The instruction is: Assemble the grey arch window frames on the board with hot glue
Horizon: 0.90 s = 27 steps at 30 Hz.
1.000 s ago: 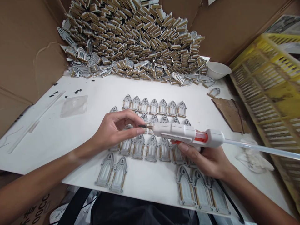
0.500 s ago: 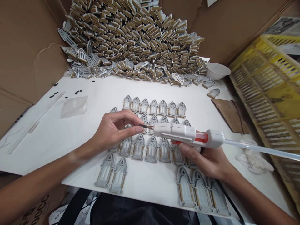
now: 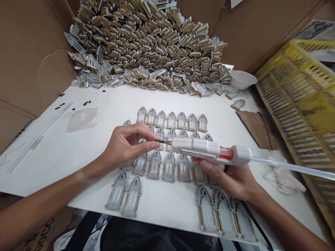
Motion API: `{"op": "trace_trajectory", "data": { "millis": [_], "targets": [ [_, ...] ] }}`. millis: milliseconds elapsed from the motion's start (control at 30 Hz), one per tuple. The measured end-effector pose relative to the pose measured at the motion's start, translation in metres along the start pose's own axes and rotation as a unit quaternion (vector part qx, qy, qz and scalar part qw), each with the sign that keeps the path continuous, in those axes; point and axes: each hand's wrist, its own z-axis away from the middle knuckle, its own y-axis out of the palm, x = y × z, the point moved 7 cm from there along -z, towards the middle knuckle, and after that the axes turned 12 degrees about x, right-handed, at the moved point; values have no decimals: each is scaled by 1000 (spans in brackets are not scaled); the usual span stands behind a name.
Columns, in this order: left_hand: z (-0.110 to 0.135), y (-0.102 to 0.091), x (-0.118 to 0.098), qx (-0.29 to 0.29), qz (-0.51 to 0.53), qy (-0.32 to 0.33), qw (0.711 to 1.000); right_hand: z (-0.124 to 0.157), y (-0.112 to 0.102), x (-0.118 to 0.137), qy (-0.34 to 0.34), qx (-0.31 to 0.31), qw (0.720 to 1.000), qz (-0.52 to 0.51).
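My right hand [image 3: 232, 179] is wrapped round a white hot glue gun [image 3: 196, 146] with a red trigger. A long clear glue stick [image 3: 290, 166] sticks out of its back end. Between thumb and forefinger, my left hand [image 3: 131, 143] pinches a small black piece [image 3: 158, 141], which meets the gun's metal nozzle [image 3: 166, 142]. Beneath both hands lie rows of small grey arched window-shaped pieces [image 3: 155, 164], partly covered by the hands and gun. Nearer the front edge are two more arched pieces [image 3: 132, 197] on the left and several on the right.
A tall heap of the same pieces [image 3: 146, 45] leans against cardboard walls at the back. To the right are a white bowl [image 3: 243, 80], a cardboard scrap [image 3: 256, 129] and a yellow crate [image 3: 295, 87]. Leftward lie a clear bag [image 3: 82, 119], glue sticks [image 3: 39, 137] and black bits [image 3: 87, 103].
Hardly anything differs. The glue gun has shifted very slightly to the right, and both hands keep their holds.
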Motion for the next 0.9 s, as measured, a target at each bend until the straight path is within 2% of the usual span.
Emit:
{"op": "trace_trajectory", "data": {
  "millis": [233, 567, 900],
  "targets": [
    [1, -1, 2, 3, 10, 7, 1000, 3, 0, -4, 20, -17, 999, -39],
    [1, 1, -1, 6, -7, 4, 1000, -3, -3, 7, -15, -4, 1000, -5],
    [3, 1, -1, 4, -17, 5, 1000, -1, -1, 3, -12, -8, 1000, -26]
  ]
}}
